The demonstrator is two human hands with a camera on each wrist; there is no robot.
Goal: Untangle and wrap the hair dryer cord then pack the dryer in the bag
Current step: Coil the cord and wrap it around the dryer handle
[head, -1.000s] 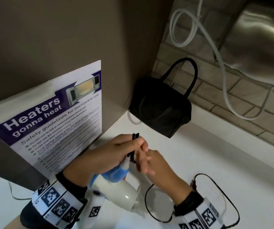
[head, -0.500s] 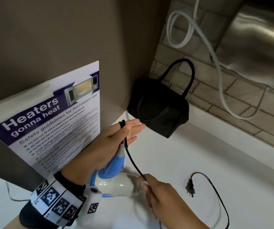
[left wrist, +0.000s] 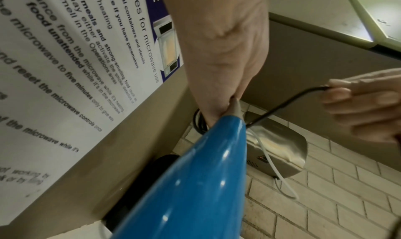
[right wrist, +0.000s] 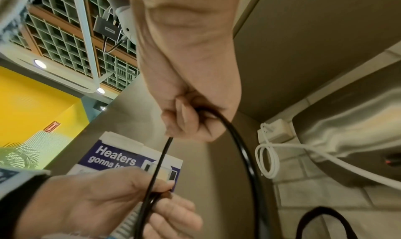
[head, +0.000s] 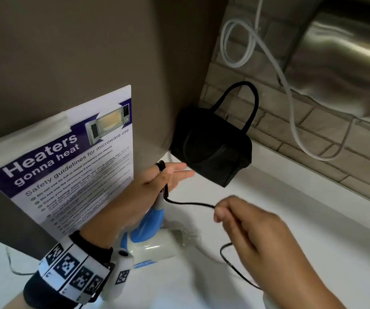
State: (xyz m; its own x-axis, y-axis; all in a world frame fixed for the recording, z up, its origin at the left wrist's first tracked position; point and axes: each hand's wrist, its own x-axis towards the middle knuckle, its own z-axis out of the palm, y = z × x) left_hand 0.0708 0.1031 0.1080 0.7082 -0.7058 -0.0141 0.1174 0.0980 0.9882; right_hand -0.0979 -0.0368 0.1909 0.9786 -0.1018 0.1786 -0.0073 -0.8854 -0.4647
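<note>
The hair dryer (head: pixel 150 244) lies on the white surface (head: pixel 291 230) at the near left, its white barrel on the surface and its blue handle (left wrist: pixel 195 182) angled up toward the left hand (head: pixel 143 192). That hand holds the top of the handle where the black cord (head: pixel 190 204) leaves it; the thumb and palm close on the handle's grey tip and on the cord, a few turns of cord are looped over the hand near the thumb, and the fingers (head: pixel 179 172) reach out straight toward the far right. From the left hand the cord runs to the right, stretched above the surface, to the right hand (head: pixel 253 233), which is somewhat blurred. In the right wrist view the right hand's fingers (right wrist: pixel 184 121) are curled tight and pinch the cord between thumb and forefinger; the cord bends in an arc out of that pinch and drops away below. In the head view the rest of the cord curves down past the right hand and runs along the surface under the right forearm. The black bag (head: pixel 210 146) stands on the surface at the far side, well apart from the dryer, in the corner against a brown panel and a brick wall (head: pixel 313 130), with one handle loop upright. A microwave safety poster (head: pixel 68 170) is taped to the panel on the left, just behind the left hand. A white cable (head: pixel 291 103) hangs looped on the brick wall to the right of the bag, beneath a steel wall unit (head: pixel 346 63).
</note>
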